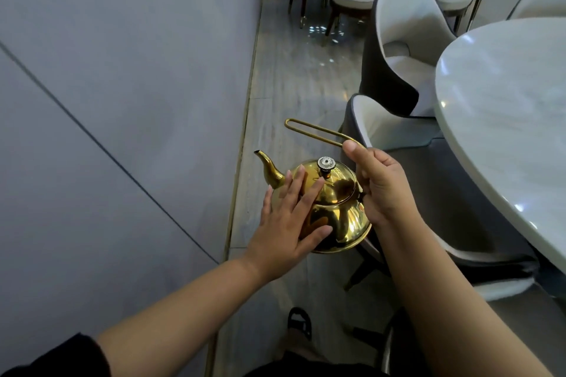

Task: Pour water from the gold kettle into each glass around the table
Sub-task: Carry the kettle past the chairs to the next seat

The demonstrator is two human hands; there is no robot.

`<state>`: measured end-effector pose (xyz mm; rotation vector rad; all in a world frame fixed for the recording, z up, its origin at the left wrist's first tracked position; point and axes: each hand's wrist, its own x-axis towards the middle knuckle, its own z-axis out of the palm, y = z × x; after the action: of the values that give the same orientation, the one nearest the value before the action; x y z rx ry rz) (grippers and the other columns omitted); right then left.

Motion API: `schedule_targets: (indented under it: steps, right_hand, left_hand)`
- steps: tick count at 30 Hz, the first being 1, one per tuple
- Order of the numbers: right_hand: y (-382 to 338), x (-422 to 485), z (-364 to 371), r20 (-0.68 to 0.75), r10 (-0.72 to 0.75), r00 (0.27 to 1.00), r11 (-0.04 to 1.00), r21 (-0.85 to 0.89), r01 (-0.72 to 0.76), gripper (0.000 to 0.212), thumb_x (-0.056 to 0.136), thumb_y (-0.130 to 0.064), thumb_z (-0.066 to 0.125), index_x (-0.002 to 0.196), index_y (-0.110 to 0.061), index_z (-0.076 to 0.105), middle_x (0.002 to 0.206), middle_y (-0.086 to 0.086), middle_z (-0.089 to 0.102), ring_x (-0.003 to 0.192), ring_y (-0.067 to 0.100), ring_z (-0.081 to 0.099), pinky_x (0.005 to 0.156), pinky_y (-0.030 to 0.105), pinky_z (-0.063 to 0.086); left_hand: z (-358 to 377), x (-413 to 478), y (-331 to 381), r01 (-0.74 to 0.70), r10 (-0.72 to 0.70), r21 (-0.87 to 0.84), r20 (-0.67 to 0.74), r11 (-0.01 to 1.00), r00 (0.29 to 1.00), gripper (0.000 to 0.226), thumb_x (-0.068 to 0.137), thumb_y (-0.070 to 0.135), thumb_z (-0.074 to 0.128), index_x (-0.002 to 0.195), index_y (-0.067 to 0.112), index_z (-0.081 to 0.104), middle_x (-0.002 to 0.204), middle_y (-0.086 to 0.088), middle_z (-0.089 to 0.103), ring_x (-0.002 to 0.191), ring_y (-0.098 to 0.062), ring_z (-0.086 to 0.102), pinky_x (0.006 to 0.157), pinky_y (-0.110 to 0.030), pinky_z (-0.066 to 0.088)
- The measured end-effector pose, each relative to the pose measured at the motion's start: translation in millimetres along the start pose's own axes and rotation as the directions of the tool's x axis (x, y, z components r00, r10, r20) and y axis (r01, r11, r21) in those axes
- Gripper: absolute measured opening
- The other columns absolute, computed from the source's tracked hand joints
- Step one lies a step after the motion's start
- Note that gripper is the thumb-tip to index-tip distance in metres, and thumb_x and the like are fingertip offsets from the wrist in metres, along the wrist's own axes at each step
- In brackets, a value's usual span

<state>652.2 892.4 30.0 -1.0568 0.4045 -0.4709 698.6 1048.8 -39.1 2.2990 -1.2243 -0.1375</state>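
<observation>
Head view gave us one gold kettle [340,211], held above the floor [291,86], off the counter's [505,101] left edge. Both our hands were on it: right hand [382,184] curled round its one wire handle [312,128], left hand [288,223] spread flat against lid and side.

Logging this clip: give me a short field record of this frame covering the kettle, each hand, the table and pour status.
kettle: gold kettle, lid on, roughly upright, held above the floor, spout toward the wall
right hand: holds the wire handle
left hand: straight fingers rest on lid and body
table: white marble top, at right; chairs beside it
glasses: none in view
pour: not started
</observation>
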Motion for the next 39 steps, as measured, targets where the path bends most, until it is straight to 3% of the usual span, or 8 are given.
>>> schedule_targets:
  steps: [10,16,23,32,36,39]
  right_hand:
    - [1,151,38,0.035,0.067,0.997,0.997,0.041,-0.068,0.032,0.067,-0.019,0.067,0.058,-0.012,0.037,0.035,-0.009,0.047,0.032,0.000,0.045,0.039,0.015,0.042]
    - [7,260,61,-0.013,0.032,0.999,0.997,0.067,-0.031,0.033,0.067,-0.018,0.067,0.057,-0.012,0.036,0.035,-0.008,0.044,0.031,0.000,0.043,0.038,0.015,0.041]
    - [-4,378,72,-0.092,-0.080,0.993,0.982,0.163,0.094,0.033,0.071,-0.011,0.061,0.044,-0.015,0.043,0.035,-0.008,0.045,0.030,0.000,0.044,0.035,0.014,0.039]
    - [-38,504,23,-0.255,-0.157,0.954,0.970,0.141,0.197,0.041,0.075,-0.007,0.070,0.057,-0.012,0.032,0.036,-0.010,0.043,0.031,0.000,0.041,0.038,0.014,0.039]
    - [-64,542,-7,-0.357,-0.179,0.917,0.965,0.119,0.235,0.039,0.078,-0.003,0.062,0.048,-0.009,0.038,0.032,-0.005,0.044,0.030,0.000,0.043,0.037,0.013,0.039]
    - [-83,566,-27,-0.444,-0.189,0.876,0.956,0.122,0.268,0.052,0.085,0.001,0.054,0.038,-0.017,0.043,0.032,-0.007,0.045,0.028,0.000,0.045,0.035,0.013,0.039]
  left_hand:
    - [-25,127,-84,0.044,-0.044,-0.033,0.009,0.998,0.999,0.060,0.088,0.067,0.020,0.140,0.054,-0.007,0.156,0.016,-0.015,0.141,-0.004,-0.022,0.109,-0.030,-0.022]
    - [-45,232,-152,-0.031,0.032,-0.048,0.015,0.998,0.999,0.057,0.086,0.071,0.015,0.139,0.057,-0.004,0.154,0.020,-0.012,0.142,-0.004,-0.020,0.106,-0.023,-0.027]
    - [-63,365,-210,-0.175,0.178,-0.052,0.060,0.983,0.982,0.059,0.091,0.062,0.022,0.145,0.044,0.007,0.158,0.011,-0.005,0.144,-0.006,-0.015,0.111,-0.032,-0.021]
    - [-45,537,-228,-0.364,0.378,-0.106,0.174,0.925,0.909,0.056,0.092,0.061,0.023,0.143,0.048,0.005,0.157,0.015,-0.004,0.144,-0.005,-0.013,0.114,-0.037,-0.018]
    - [-30,602,-213,-0.433,0.458,-0.155,0.214,0.888,0.863,0.055,0.093,0.058,0.027,0.141,0.053,0.003,0.156,0.018,-0.007,0.143,-0.002,-0.014,0.112,-0.033,-0.021]
    - [-19,649,-198,-0.489,0.521,-0.181,0.255,0.853,0.815,0.055,0.093,0.057,0.028,0.141,0.053,0.002,0.156,0.017,-0.007,0.143,-0.001,-0.014,0.113,-0.036,-0.019]
